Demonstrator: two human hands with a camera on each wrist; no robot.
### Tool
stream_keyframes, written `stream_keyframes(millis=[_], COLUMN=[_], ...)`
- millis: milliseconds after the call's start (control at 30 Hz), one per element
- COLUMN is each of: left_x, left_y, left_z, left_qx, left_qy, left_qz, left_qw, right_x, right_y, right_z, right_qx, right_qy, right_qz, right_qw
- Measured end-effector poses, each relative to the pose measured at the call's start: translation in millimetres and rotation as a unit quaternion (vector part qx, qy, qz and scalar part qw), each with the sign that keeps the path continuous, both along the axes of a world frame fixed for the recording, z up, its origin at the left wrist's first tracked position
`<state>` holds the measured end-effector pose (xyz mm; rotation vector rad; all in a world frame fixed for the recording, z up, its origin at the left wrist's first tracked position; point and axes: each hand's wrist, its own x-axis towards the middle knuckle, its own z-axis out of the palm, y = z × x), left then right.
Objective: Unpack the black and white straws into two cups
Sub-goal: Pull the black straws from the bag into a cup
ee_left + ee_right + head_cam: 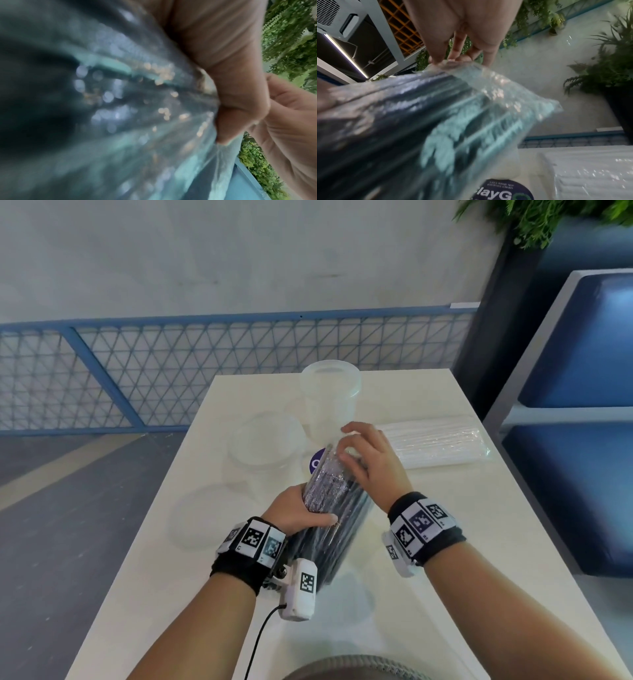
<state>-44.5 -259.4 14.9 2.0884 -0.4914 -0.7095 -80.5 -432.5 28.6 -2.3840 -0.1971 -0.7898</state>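
Right hand (458, 44) pinches black straw pack (337, 515); sticker (503, 189) legible wrist-side only.

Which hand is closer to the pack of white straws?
Right. The right hand pinches the black straw bag's top beside the white straw pack; the left hand grips lower, farther away.

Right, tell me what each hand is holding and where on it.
Both hold the pack of black straws. The left hand grips it around the middle; the right hand pinches the plastic at its far end.
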Motion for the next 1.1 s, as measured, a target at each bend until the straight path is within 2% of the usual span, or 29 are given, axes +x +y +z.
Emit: stream_keyframes(millis=[67, 133, 200, 333, 433, 533, 600, 767, 900, 933, 1033, 1100], left_x=[2.0, 2.7, 1.7, -2.7, -4.6, -5.3, -5.5, -3.8, -1.0, -1.3, 0.2, 1.7], left_y=[3.0, 6.8, 9.7, 13.7, 15.6, 16.5, 17.6, 20.9, 20.9, 20.3, 19.0, 18.2], left_z=[1.1, 2.1, 1.9, -0.7, 2.3, 5.1, 4.9, 1.7, -0.6, -1.1, -1.4, -1.2], left_qx=[-0.013, -0.025, -0.025, -0.037, -0.060, -0.068, -0.073, -0.060, -0.057, -0.059, -0.071, -0.071], left_qy=[-0.001, -0.005, -0.013, -0.017, -0.027, -0.040, -0.036, -0.036, -0.024, -0.022, -0.024, -0.029], left_qz=[0.016, 0.031, 0.032, 0.051, 0.081, 0.101, 0.116, 0.132, 0.129, 0.128, 0.139, 0.144], left_qw=[1.000, 0.999, 0.999, 0.998, 0.995, 0.992, 0.990, 0.989, 0.990, 0.990, 0.988, 0.987], right_x=[-5.2, -9.7, -10.9, -7.3, -7.0, -6.1, -4.0, -2.8, -5.8, -7.1, -6.3, -3.9], right_y=[-1.4, -4.2, -6.4, -8.9, -3.8, 2.9, 5.2, 4.4, 11.2, 13.6, 22.1, 24.7], right_z=[-3.9, -7.6, -10.3, -8.7, -6.0, -4.0, -0.6, 10.4, 8.9, 7.5, 5.9, 6.5], right_qx=[0.071, 0.175, 0.264, 0.366, 0.442, 0.452, 0.477, 0.590, 0.673, 0.673, 0.610, 0.588], right_qy=[0.028, 0.101, 0.167, 0.189, 0.208, 0.178, 0.178, 0.201, 0.160, 0.152, 0.170, 0.183], right_qz=[-0.084, -0.165, -0.193, -0.228, -0.197, -0.175, -0.150, -0.061, -0.010, -0.009, -0.026, -0.036], right_qw=[0.994, 0.965, 0.930, 0.882, 0.850, 0.856, 0.847, 0.779, 0.722, 0.724, 0.774, 0.787])
